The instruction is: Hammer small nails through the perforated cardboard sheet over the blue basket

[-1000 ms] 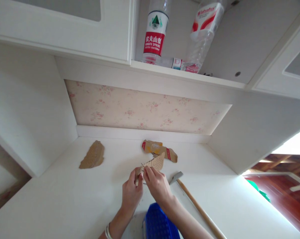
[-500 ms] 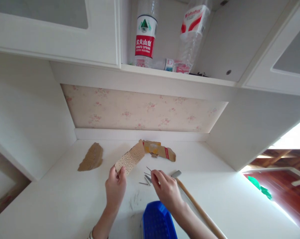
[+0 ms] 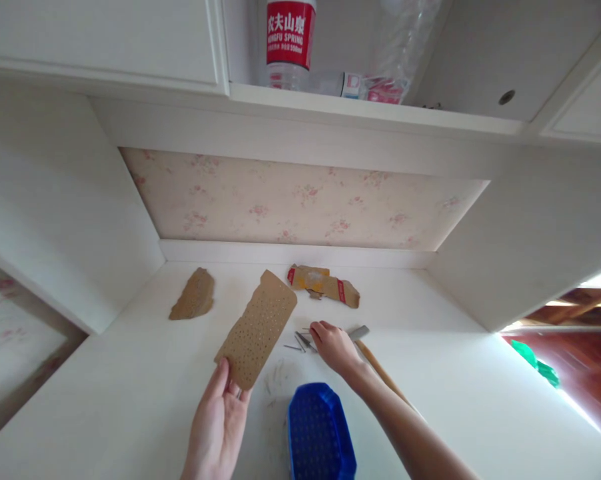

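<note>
Left hand palm-up under cardboard strip, right hand seemingly touching nails

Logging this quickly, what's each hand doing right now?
Left hand: holding the perforated cardboard piece by its near end.
Right hand: fingers on the desk by the loose nails; any grip cannot be told.

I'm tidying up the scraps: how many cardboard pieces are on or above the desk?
3. A perforated strip is held in the left hand, a small brown scrap lies at the far left, and a crumpled red-marked piece lies by the back wall.
</note>
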`<state>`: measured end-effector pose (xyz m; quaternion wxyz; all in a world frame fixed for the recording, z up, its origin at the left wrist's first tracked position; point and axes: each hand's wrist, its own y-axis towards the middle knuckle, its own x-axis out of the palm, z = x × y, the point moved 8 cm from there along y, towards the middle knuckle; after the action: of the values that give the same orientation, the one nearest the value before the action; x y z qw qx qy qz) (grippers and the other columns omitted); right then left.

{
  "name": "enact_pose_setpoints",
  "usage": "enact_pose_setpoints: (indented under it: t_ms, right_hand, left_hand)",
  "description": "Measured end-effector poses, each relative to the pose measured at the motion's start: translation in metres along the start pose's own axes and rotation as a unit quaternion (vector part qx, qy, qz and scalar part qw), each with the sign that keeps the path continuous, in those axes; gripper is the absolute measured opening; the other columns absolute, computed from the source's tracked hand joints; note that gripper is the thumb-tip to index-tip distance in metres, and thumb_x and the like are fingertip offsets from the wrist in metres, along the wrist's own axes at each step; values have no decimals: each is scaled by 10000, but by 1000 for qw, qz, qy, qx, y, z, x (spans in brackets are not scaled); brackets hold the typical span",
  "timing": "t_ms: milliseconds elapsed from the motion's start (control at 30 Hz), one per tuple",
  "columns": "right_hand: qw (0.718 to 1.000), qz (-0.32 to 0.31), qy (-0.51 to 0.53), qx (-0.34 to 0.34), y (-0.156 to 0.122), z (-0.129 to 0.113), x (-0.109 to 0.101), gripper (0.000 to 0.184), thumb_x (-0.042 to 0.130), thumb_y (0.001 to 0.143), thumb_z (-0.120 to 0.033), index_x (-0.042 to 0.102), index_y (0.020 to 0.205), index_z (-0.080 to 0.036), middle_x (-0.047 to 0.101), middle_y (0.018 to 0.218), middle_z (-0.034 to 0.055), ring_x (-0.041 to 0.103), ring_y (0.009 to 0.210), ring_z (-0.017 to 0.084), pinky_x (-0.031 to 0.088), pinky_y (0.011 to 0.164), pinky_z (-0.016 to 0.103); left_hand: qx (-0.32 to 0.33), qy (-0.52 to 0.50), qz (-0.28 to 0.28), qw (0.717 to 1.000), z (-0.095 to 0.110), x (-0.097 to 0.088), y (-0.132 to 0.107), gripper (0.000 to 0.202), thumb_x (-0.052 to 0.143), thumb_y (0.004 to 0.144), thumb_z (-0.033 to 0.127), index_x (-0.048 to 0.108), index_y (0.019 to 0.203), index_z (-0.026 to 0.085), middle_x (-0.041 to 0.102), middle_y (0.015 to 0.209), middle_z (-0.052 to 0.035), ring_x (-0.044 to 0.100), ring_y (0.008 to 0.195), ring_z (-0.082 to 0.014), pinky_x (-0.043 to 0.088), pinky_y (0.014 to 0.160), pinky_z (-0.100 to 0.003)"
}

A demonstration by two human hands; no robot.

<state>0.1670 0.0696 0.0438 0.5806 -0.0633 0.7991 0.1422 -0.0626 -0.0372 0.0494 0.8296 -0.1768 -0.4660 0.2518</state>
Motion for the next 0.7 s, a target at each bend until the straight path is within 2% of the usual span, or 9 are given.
enact_pose_setpoints:
  t_ms: [67,167,300,400,467,533,600,633,700]
  right_hand:
    - [1000,-19,-11,-6,-1,1,6,159,588,988,-291,670,979,-155,702,922,17,684,785,153,578,736,342]
    - [999,-34,-11,-15,-4,0,11,148,591,985,-281,674,964,-160,702,966,28,681,853,168,570,782,363]
    - [999,-39,30,-21,-7,-2,11,136,603,974,-267,677,928,-163,698,1004,36,665,938,187,552,834,388]
    - [995,-23,94,-7,-10,-3,1,141,600,973,-268,676,910,-166,696,1002,36,655,953,192,535,851,397]
    - [988,0,154,14,-14,-4,-13,174,563,988,-281,678,923,-168,693,1009,44,647,953,197,514,862,401]
    - [973,23,227,42,-21,-6,-30,287,466,1022,-321,688,918,-171,693,986,59,644,909,196,494,844,374]
    - [947,19,313,74,-31,-11,-44,447,380,1029,-447,685,838,-182,661,760,28,627,717,174,488,698,298]
    - [929,-1,360,87,-36,-15,-48,512,339,1027,-499,679,813,-182,616,644,2,586,591,153,467,601,272]
    - [884,-60,456,90,-47,-28,-53,547,324,1014,-556,687,865,-174,597,617,-16,522,483,115,430,507,240]
  left_hand:
    - [-19,-2,8,1000,-4,-3,-8,188,503,935,101,666,954,192,742,957,-46,720,859,-133,597,761,-237]
    - [-25,19,28,999,-12,-10,-19,164,602,829,32,646,825,191,736,885,-18,728,803,-133,601,725,-235]
    - [-46,80,21,996,-29,-11,-31,172,732,710,52,672,820,169,761,938,-60,745,882,-210,602,655,-235]
    - [-57,125,26,990,-39,-9,-38,220,790,680,114,708,879,154,760,1048,-111,751,879,-243,589,567,-223]
    - [-63,146,24,987,-45,-7,-41,242,825,660,158,716,875,149,749,1095,-133,756,838,-258,574,498,-226]
    - [-75,165,3,983,-53,-5,-43,279,857,644,231,722,871,140,734,1133,-158,758,785,-270,563,450,-239]
    - [-79,188,-30,979,-62,-1,-46,370,871,641,354,729,901,133,719,1159,-182,757,758,-284,560,424,-256]
    - [-79,201,-47,975,-67,1,-48,433,865,641,425,731,928,129,714,1166,-192,756,756,-291,562,420,-265]
    - [-76,235,-73,966,-78,4,-54,542,836,645,537,728,980,125,706,1175,-205,754,752,-298,564,413,-279]
